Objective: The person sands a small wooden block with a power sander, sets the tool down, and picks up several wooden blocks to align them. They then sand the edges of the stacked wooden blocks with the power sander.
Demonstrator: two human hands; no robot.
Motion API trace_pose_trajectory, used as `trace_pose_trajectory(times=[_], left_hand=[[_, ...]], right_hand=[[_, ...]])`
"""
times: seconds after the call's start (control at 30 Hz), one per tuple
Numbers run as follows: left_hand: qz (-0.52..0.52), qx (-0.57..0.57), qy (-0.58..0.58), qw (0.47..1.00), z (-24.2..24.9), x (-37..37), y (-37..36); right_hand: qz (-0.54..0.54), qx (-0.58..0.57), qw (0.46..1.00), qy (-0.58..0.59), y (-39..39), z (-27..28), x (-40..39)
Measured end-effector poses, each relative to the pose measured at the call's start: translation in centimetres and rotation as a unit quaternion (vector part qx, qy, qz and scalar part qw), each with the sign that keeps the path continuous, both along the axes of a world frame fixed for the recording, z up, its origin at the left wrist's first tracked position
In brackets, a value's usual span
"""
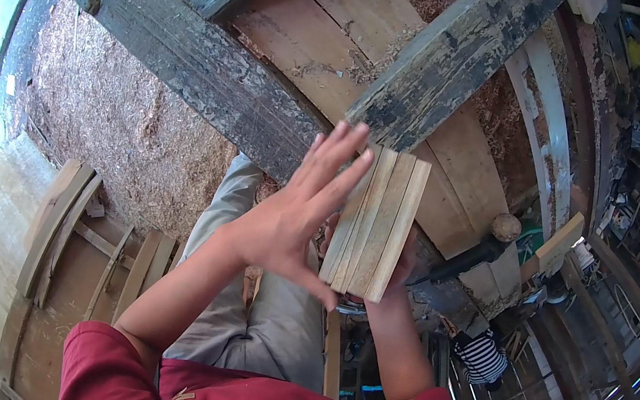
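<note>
A bundle of several pale wooden strips (377,222), packed side by side with their ends roughly level, is held up in front of my lap. My right hand (406,257) grips it from behind and the right, its fingers mostly hidden by the wood. At the bundle's left side is my left hand (304,207), open, with fingers and thumb spread. Its fingertips overlap the bundle's upper left edge in this view.
Heavy weathered beams (459,63) lie ahead over wide boards (305,30). Sawdust (125,110) covers the ground at left. Curved wooden pieces (52,229) rest at lower left. A round wooden knob (506,227) and striped cloth (481,355) are at right.
</note>
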State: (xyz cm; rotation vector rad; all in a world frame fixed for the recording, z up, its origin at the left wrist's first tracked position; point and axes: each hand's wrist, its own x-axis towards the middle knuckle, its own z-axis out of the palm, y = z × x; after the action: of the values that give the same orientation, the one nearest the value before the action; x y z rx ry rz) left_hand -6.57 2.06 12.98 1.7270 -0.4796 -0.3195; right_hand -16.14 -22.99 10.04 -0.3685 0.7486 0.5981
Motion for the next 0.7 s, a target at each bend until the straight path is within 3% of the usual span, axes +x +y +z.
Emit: trace_pose_trajectory(times=[0.03,0.13,0.23,0.5,0.7], left_hand=[[-0.033,-0.053,-0.004,0.998,-0.2,0.4,0.3],[0.0,-0.203,0.02,0.979,-1.1,1.2,-0.2],[-0.029,-0.198,0.011,0.98,-1.1,1.4,0.0],[-0.037,-0.25,0.058,0.966,-0.6,-0.3,-0.8],[-0.112,-0.246,0.053,0.961,-0.7,1.3,-1.8]], right_hand=[[0.012,0.012,1.0,-0.001,-0.5,-0.1,-0.8],[0.048,0.078,0.995,-0.035,-1.7,-0.8,-2.4],[0.054,0.161,0.98,-0.106,-1.5,-0.7,-2.4],[0.024,0.136,0.983,-0.124,-1.1,0.3,-2.5],[0.008,0.138,0.985,-0.103,-1.0,0.4,-3.1]])
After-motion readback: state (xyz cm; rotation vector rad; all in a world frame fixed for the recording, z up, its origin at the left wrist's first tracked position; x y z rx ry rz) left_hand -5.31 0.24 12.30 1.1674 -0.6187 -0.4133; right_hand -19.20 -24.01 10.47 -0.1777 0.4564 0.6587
